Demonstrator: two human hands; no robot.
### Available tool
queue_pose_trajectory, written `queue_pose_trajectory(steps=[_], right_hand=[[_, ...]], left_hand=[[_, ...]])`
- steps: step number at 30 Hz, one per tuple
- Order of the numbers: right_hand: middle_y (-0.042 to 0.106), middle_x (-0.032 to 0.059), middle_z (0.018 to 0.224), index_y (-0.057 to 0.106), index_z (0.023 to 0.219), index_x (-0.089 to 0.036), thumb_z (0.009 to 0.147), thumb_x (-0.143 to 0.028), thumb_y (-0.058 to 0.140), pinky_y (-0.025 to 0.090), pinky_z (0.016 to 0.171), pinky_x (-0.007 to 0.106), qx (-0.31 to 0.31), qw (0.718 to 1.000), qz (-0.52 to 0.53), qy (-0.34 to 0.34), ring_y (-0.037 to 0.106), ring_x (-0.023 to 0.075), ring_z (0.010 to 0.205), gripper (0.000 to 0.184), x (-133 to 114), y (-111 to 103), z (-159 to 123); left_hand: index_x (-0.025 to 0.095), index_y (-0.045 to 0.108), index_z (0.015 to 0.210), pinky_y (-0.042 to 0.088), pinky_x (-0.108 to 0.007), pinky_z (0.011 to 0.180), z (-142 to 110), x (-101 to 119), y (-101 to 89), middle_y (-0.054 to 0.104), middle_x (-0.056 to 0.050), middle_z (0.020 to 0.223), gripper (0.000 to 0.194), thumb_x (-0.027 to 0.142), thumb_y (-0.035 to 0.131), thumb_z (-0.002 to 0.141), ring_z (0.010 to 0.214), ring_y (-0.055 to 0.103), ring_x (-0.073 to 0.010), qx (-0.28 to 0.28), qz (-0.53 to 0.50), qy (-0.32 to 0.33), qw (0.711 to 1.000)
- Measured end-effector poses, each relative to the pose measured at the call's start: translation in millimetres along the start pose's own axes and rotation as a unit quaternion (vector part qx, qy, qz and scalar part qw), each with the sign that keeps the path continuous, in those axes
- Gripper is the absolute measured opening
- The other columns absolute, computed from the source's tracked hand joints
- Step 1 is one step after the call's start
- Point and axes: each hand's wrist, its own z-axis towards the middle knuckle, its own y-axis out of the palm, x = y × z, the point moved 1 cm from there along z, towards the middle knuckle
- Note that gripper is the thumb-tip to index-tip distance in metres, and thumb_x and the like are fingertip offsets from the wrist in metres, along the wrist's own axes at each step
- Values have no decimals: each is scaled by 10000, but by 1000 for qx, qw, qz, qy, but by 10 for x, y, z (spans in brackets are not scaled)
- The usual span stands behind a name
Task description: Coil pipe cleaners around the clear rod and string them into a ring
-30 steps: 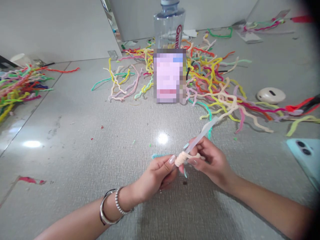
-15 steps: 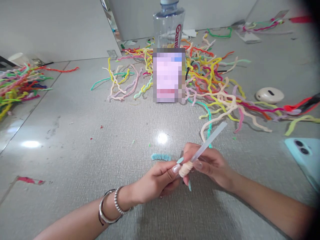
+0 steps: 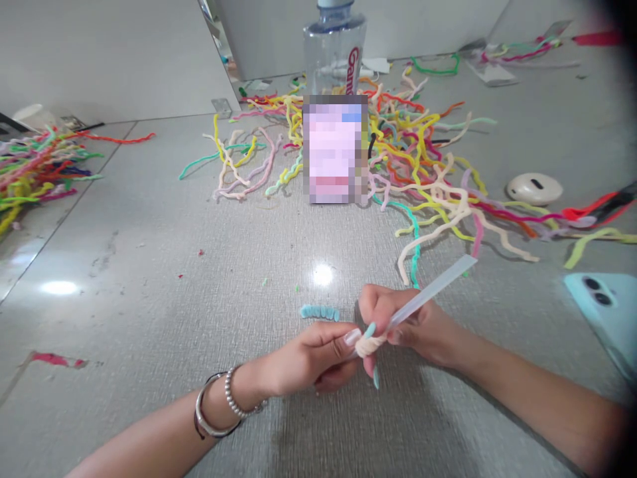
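Observation:
A cream pipe cleaner (image 3: 370, 345) is wound in a short coil around the lower part of a translucent straw (image 3: 434, 290), which slants up to the right. My left hand (image 3: 318, 358) is closed, pinching the coil at its left end between thumb and fingers. At the coil's right end, my right hand (image 3: 405, 322) is closed on the pipe cleaner, with its thumb beside the straw. The straw's lower end is mostly hidden by my left hand. Just beyond my left hand, a small blue coiled pipe cleaner (image 3: 320, 312) lies on the table.
Behind a phone with a blurred screen (image 3: 332, 153) stands a clear bottle (image 3: 334, 53). Loose coloured pipe cleaners (image 3: 423, 153) spread around both. Another pile (image 3: 40, 166) lies far left. At right are a white oval case (image 3: 535, 188) and a light-blue phone (image 3: 602, 312).
The straw has tipped lower toward the right. My right hand's fingers have curled in, and the cream coil looks looser and more stretched at its right end.

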Motion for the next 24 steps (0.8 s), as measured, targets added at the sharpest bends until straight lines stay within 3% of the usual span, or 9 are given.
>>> queue_pose_trajectory(steps=[3,8,12,17,24], right_hand=[[514,-27,833,727,862,-217,811,-244,752,541,591,252,32,999,-9,1,654,115,695,63,34,-33,1],[508,-54,726,577,643,-164,676,-272,859,414,497,154,109,993,-47,10,492,45,572,303,46,-52,8],[482,-71,728,479,655,-181,696,-311,836,411,406,163,126,992,-1,22,491,44,484,382,40,-43,13],[460,-59,740,479,681,-187,747,-328,796,257,359,151,142,989,-29,21,363,27,466,353,41,-56,6],[378,-55,636,594,813,-202,879,-496,624,190,427,213,142,988,-57,34,266,71,490,302,35,-65,-13]], left_hand=[[149,531,903,260,-164,378,16,-21,5,412,75,499,366,471,386,1000,381,320,-52,27,43,12,999],[173,470,935,319,-155,401,30,-45,72,418,81,529,347,510,405,982,408,359,-56,64,77,29,994],[171,472,1022,349,-153,426,32,-77,122,414,87,561,283,434,542,943,435,372,-52,71,98,30,992],[189,437,963,318,-140,389,39,-101,106,437,90,524,235,422,456,986,394,372,-50,93,96,28,991],[167,490,910,343,-142,379,36,-80,34,466,74,508,305,457,436,986,377,409,-54,83,58,23,995]])
